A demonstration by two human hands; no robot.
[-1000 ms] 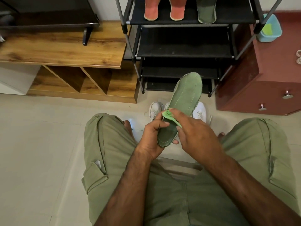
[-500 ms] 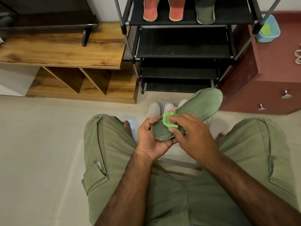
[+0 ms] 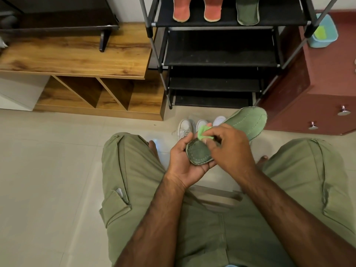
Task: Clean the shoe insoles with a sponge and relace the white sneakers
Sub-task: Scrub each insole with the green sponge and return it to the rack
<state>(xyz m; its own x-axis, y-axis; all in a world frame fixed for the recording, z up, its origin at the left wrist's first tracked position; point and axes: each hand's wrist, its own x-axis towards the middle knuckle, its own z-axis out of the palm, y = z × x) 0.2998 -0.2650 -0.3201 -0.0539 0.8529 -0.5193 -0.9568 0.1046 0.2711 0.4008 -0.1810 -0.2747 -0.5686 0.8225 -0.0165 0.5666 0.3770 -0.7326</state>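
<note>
My left hand (image 3: pixel 183 162) cups the heel end of a green stitched insole (image 3: pixel 244 122), whose toe points up and to the right. A bright green sponge (image 3: pixel 204 132) is pinched in my right hand (image 3: pixel 229 149) and pressed on the middle of that insole. White sneakers (image 3: pixel 185 128) stand on the floor just beyond my hands, partly hidden by them. Two pink insoles (image 3: pixel 181 10) and another green insole (image 3: pixel 247 11) lie on the top shelf of the black shoe rack (image 3: pixel 221 60).
I sit with knees apart over a pale tiled floor (image 3: pixel 48 170). A wooden bench with cubbies (image 3: pixel 77 60) stands at the left. A red-brown drawer cabinet (image 3: pixel 317 105) stands at the right, with a light blue tub (image 3: pixel 323 31) on top.
The insole has swung from nearly upright to lying slanted toward the right. My right hand with the sponge has slid a little along its surface.
</note>
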